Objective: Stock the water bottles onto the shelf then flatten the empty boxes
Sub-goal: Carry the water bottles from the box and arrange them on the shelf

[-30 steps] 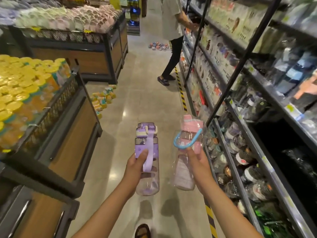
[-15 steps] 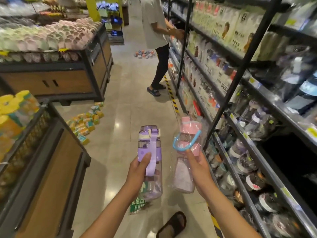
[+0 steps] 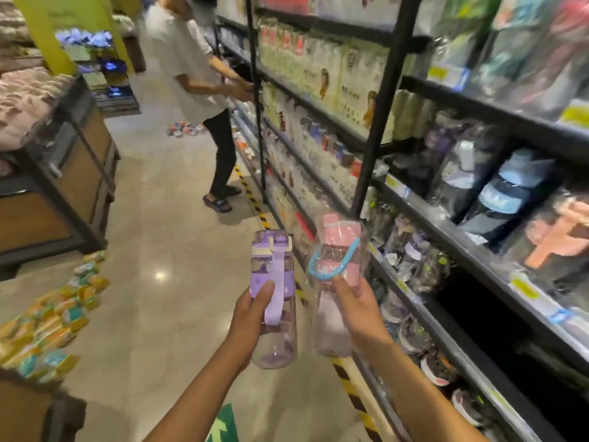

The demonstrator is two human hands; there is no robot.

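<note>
My left hand (image 3: pixel 251 317) wraps the purple strap bottle (image 3: pixel 274 298); my right hand (image 3: pixel 358 311) grips the wrapped pink bottle (image 3: pixel 338 282) by its middle; both stand upright, near the shelf (image 3: pixel 446 224) on my right, ready, I judge, for stocking.

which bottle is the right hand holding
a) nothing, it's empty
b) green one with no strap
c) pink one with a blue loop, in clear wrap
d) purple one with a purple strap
c: the right hand grips the pink bottle with the blue loop; the left hand holds the purple bottle.
</note>
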